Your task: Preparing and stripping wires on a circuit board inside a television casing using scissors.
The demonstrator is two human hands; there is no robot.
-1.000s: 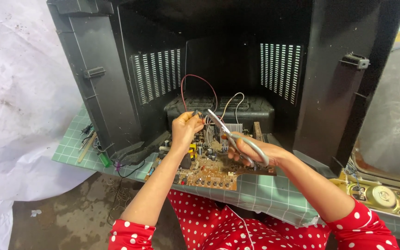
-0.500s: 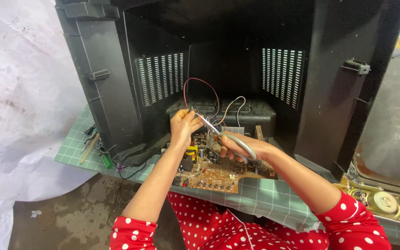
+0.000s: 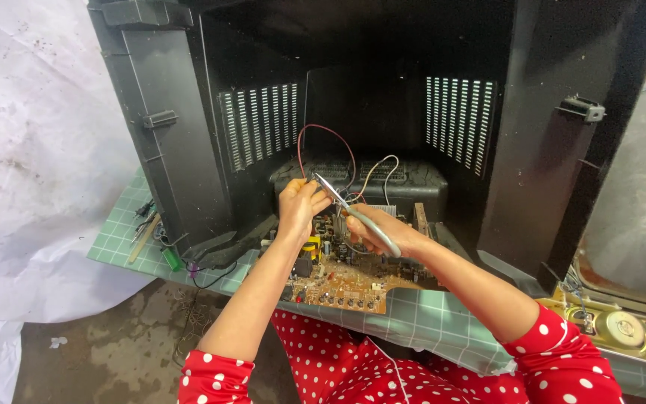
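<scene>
Makeshift electronics repair spot; gutted black television shell (image 3: 188, 150), bare circuit board (image 3: 345, 283), loose speaker (image 3: 626, 328); checked green tablecloth (image 3: 428, 318).

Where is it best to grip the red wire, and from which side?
Probably near its lower left end, beside the left hand, coming from the front. The red wire loops upward into the black case, so only the front is open. The right hand holds pliers there.

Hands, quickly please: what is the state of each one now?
Left hand: closed, pinching the red wire at the pliers' tip.
Right hand: closed around the pliers, above the circuit board.
</scene>
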